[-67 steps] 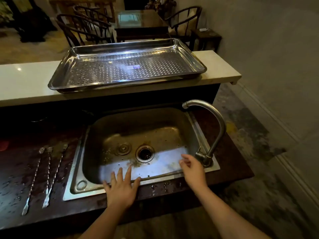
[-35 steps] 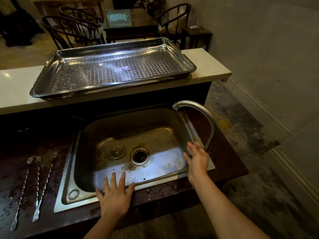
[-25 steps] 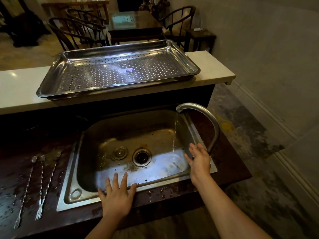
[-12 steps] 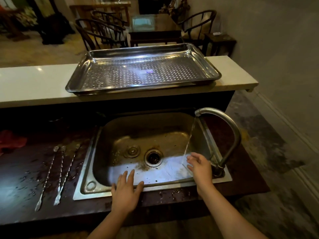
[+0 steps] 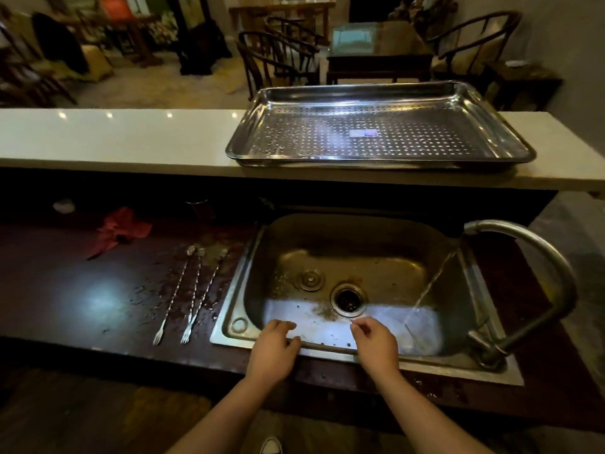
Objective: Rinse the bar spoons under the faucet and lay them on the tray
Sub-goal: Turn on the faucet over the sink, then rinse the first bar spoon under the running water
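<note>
Closest to you, the tip of a shoe (image 5: 271,446) pokes in at the bottom edge. Both your hands are at the front rim of the sink (image 5: 229,311) and neither one has anything in it. Your left hand (image 5: 273,350) sits at the rim with loosely curled fingers, and your right hand (image 5: 375,345) hangs just past it over the basin, fingers relaxed and bent.

The three bar spoons (image 5: 195,290) are on the wet dark counter (image 5: 65,306) just left of the sink, side by side, fork ends toward you.

The faucet (image 5: 540,253) arches over the sink's right side, and a thin stream of water (image 5: 432,283) slants down into the basin, right of the drain (image 5: 347,299). A red cloth (image 5: 121,226) lies crumpled further back on the left. The perforated tray (image 5: 376,88) sits up on the pale ledge (image 5: 114,136) behind the sink, no spoons in it. Beyond that are dark chairs (image 5: 278,57) and a table (image 5: 376,57).
</note>
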### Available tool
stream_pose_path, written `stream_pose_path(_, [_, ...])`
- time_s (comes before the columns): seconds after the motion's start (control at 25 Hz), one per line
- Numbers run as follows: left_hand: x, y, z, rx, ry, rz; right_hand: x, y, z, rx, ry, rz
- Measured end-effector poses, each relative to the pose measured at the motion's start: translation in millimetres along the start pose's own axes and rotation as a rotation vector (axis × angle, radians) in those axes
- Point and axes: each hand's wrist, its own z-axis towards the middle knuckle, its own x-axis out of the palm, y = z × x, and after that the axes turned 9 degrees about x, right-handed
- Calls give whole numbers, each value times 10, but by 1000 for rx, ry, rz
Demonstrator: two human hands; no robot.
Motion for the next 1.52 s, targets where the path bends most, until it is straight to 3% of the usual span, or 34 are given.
stream_pose_path(0.2, [-274, 129, 59, -50, -153, -79, 0, 21, 114, 85, -105, 24])
stream_pose_path(0.32, [-532, 305, 154, -94, -266, -58, 52, 46, 175, 79, -86, -60])
stream_pose_path(0.48, [-932, 573, 344, -141, -339, 151, 153, 17, 222, 84, -125, -131])
stream_pose_path(0.68, [-1201, 965, 630, -274, -255, 362, 152, 52, 237, 110, -196, -65])
stream_pose_path(0.96, [-1221, 1045, 850, -284, -78, 495, 173, 40, 206, 92, -230, -59])
stream_pose_path(1.32, [-1232, 1061, 933, -307, -25, 483, 183, 60, 160, 101, -203, -29])
stream_pose_path(1.52, [-1234, 1110, 958, -307, -95, 393, 163, 47, 149, 92, -185, -15])
